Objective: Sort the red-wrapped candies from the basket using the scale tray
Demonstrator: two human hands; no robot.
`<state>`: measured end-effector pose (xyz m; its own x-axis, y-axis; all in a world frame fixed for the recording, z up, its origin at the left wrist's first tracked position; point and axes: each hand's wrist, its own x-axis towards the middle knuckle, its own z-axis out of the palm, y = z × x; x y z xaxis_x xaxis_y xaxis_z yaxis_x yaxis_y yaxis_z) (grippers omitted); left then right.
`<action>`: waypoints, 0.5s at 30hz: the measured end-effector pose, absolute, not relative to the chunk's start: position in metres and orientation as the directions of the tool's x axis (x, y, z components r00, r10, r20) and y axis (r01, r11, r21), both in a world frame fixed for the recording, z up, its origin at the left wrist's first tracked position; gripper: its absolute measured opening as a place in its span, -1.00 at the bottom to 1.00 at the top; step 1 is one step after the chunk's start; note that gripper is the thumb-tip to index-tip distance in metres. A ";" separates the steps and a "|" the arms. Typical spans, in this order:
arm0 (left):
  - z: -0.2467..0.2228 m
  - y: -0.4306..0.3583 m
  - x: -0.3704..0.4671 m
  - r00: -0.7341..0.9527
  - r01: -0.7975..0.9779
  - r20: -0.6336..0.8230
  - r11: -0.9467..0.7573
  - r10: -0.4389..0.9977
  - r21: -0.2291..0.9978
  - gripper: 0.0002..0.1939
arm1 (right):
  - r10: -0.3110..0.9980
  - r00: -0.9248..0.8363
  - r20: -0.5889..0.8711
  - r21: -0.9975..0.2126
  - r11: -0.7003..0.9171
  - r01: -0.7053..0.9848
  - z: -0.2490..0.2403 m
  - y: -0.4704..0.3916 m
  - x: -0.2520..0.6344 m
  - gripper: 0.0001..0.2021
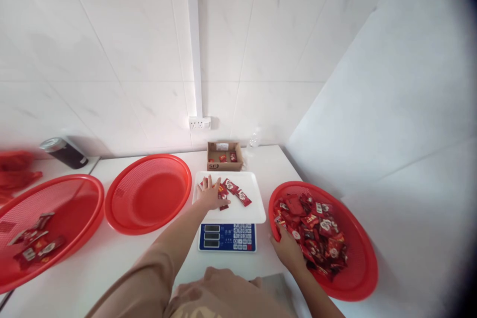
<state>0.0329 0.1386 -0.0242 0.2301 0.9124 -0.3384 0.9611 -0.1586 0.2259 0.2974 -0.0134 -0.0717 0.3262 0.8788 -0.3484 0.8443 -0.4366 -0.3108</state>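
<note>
My left hand lies palm down over several small red packets on the white weighing pan of a scale. Its fingers are spread, partly covering the packets beneath. Below the pan shows the blue keypad panel of the scale. On the right, my right hand is closed around the near left rim of a red plastic basket. Inside that basket is a heap of red packets. Part of the fingers is hidden behind the rim.
Left of the scale stands a red basket with nothing visible inside; farther left, another red basket holds some packets. A small cardboard box with packets sits behind the pan near a clear bottle. A dark canister lies near the wall.
</note>
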 end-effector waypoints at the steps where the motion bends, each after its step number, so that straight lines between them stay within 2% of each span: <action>1: -0.024 0.143 0.036 0.210 0.967 -0.374 -0.135 0.903 0.216 0.07 | 0.880 0.323 -0.348 -0.319 -0.435 0.842 -0.073 -0.013 0.298 -0.41; 3: -0.025 0.148 0.041 0.179 0.974 -0.409 -0.103 0.895 0.201 0.07 | 0.884 0.317 -0.345 -0.332 -0.431 0.839 -0.074 -0.013 0.298 -0.41; 5: -0.028 0.149 0.043 0.195 0.970 -0.369 -0.123 0.909 0.210 0.02 | 0.887 0.317 -0.335 -0.339 -0.427 0.838 -0.074 -0.014 0.298 -0.42; 9: -0.031 0.140 0.044 0.301 0.938 -0.236 -0.241 0.924 0.250 -0.22 | 0.887 0.327 -0.326 -0.335 -0.432 0.837 -0.074 -0.014 0.297 -0.46; 15: -0.031 0.127 0.040 0.357 0.904 -0.157 -0.298 0.921 0.306 -0.47 | 0.872 0.333 -0.360 -0.326 -0.452 0.830 -0.068 -0.013 0.295 -0.47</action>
